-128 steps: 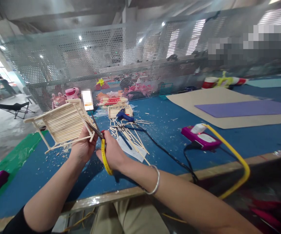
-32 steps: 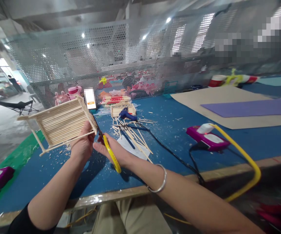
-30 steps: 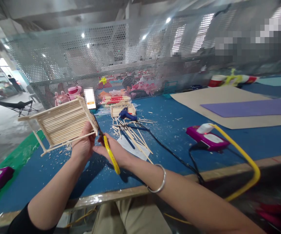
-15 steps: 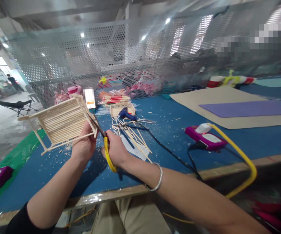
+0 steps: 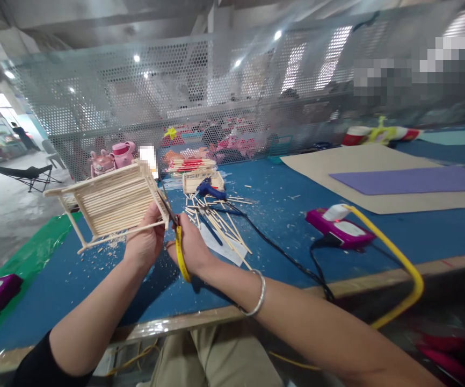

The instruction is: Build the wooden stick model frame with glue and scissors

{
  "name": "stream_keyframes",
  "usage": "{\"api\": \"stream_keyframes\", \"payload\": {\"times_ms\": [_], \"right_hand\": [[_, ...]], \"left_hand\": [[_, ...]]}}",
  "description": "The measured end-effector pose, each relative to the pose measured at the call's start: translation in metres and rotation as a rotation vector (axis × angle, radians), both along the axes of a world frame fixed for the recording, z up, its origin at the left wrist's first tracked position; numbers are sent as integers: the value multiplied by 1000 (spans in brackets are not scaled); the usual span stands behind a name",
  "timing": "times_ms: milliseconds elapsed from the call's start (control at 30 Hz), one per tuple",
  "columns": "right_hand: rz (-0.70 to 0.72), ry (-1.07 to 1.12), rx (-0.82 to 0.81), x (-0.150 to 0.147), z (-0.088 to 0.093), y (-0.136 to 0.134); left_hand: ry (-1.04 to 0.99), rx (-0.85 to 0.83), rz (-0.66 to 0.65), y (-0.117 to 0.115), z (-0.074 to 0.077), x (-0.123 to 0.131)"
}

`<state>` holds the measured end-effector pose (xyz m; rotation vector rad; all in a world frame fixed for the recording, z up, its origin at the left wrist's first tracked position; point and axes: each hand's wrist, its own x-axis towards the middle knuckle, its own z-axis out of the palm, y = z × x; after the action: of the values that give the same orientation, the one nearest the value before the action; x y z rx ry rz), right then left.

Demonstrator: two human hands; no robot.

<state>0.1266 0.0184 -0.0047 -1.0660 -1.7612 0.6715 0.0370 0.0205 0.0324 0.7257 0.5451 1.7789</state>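
My left hand (image 5: 146, 243) grips the near right corner of a small frame built of thin wooden sticks (image 5: 114, 201), held up above the blue table (image 5: 281, 215). My right hand (image 5: 191, 248) is closed round yellow-handled scissors (image 5: 179, 248). Their dark blades point up against the frame's right edge. A silver bangle (image 5: 256, 293) sits on my right wrist. Whether the blades are closed on a stick is hidden.
Loose sticks (image 5: 216, 220) and a blue glue gun (image 5: 210, 190) with a black cord lie behind my hands. A magenta box (image 5: 339, 228) with a yellow cable is at right. Cardboard and a purple sheet (image 5: 409, 180) lie far right. Wood chips litter the table below the frame.
My right hand has closed round the scissors' handles since a second ago. Both hands and the frame have shifted slightly right and up.
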Motion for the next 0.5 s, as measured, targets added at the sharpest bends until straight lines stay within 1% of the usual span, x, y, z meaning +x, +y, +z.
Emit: {"api": "stream_keyframes", "payload": {"times_ms": [200,500], "right_hand": [[-46,-42,34,3,2,-1],[-38,-46,57,4,-3,4]], "left_hand": [[19,11,-2,3,-1,-4],[32,13,19,1,2,-5]]}}
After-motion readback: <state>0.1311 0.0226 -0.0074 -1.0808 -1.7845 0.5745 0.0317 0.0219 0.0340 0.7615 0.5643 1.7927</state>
